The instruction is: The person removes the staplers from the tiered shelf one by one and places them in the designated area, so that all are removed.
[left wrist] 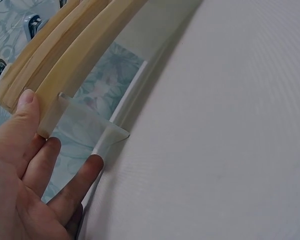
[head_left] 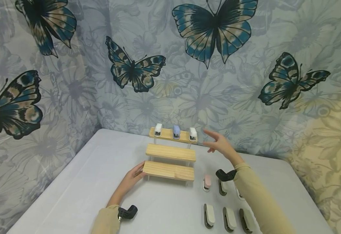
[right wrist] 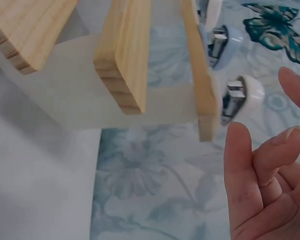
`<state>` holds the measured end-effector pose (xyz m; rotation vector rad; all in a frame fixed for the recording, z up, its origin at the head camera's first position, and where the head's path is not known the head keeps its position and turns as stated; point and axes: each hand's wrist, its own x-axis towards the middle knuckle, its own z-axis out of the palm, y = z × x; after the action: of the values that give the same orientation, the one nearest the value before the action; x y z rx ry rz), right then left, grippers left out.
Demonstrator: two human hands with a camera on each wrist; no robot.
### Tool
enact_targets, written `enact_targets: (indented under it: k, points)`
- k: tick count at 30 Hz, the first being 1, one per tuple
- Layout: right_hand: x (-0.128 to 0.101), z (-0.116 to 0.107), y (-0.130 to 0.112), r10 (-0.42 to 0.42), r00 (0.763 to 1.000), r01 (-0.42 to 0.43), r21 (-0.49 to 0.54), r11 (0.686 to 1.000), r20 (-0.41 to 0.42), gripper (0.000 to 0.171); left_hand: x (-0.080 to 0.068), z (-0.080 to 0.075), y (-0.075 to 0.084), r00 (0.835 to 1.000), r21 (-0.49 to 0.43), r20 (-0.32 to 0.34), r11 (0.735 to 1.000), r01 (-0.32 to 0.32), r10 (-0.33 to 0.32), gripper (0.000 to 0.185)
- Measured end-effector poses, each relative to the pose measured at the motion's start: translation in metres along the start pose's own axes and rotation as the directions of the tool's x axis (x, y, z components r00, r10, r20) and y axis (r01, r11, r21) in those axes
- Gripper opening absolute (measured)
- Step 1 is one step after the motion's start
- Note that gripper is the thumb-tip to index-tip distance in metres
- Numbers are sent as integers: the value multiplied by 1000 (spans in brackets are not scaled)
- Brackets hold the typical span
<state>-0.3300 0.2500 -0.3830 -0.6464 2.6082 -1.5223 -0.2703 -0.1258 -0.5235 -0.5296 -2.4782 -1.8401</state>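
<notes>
Two hands were at work around a three-step wooden rack [head_left: 170, 152]. Left hand [head_left: 133, 177] lay open, fingers straight, thumb tip against the left end of the lowest step; it gripped nothing. Right hand [head_left: 220, 145] hung in the air just right of the top step, fingers spread and relaxed, holding nothing, nearest the white stapler [head_left: 192, 134] at that step's right end.

Left wrist view showed what the head view did not: the left thumb [left wrist: 26, 100] pressed on the plank's end grain, the other fingers lying along the table [left wrist: 230, 125] beside the rack's clear plastic foot [left wrist: 110, 132]. Right wrist view showed the rack end-on, three plank ends stepped on a translucent side panel [right wrist: 65, 95], and the white stapler [right wrist: 240, 97] overhanging the top plank's edge, close to the fingertips [right wrist: 239, 131] but apart from them. Only the head view showed the whole layout.

Top step carried three staplers: a second white one [head_left: 158, 129] at left, a blue stapler [head_left: 176, 131] in the middle, the white one at right. Middle and lower steps carried nothing.

On the table right of the rack lay a pink stapler [head_left: 207, 182] and, nearer the table's front edge, a row of grey staplers [head_left: 229, 219]; others were partly hidden by the right sleeve [head_left: 255, 198]. Left half of the table lay open out to the butterfly-print cloth [head_left: 71, 81] hung behind.
</notes>
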Motion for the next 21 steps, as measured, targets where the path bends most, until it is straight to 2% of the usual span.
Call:
enact_targets:
  k: [1, 2, 5, 9, 11, 12, 13, 15, 19, 20, 21]
  points:
    - [-1, 8, -23, 26, 1000, -26, -23, 999, -8, 58, 0, 0, 0, 1000, 4, 3, 1000, -2, 2, 50]
    - [3, 11, -21, 23, 1000, -23, -6, 1000, 4, 61, 0, 0, 1, 1000, 6, 2, 1000, -7, 7, 50]
    - [34, 16, 33, 61, 997, -62, -6, 998, -44, 70, -1, -1, 2, 1000, 6, 8, 1000, -7, 7, 51]
    - [74, 22, 123, 45, 988, -33, 78, 996, -150, 72, -1, -2, 2, 1000, 6, 11, 1000, -6, 6, 52]
    - [84, 27, 145, 8, 985, 16, 138, 990, -174, 70, -1, -3, 2, 1000, -1, 17, 1000, -8, 8, 52]
    - [88, 30, 151, -13, 984, 41, 154, 987, -178, 69, -1, -3, 1, 1000, -6, 18, 1000, -5, 5, 52]
    - [87, 31, 143, -2, 986, 31, 165, 986, -170, 69, -1, -3, 1, 1000, -11, 22, 1000, -7, 7, 51]
    - [91, 35, 143, -6, 986, 36, 181, 983, -165, 68, 0, -2, 0, 1000, -17, 13, 1000, 5, -5, 51]
    - [95, 35, 140, -13, 987, 42, 173, 984, -162, 68, 0, 0, -1, 999, -30, -8, 999, 33, -33, 52]
    - [99, 34, 151, -53, 986, 79, 160, 984, -159, 68, 0, 1, -1, 999, -34, -12, 999, 43, -43, 52]
    - [96, 32, 143, -51, 989, 72, 147, 986, -136, 68, 1, 1, -1, 999, -35, -13, 998, 42, -42, 52]
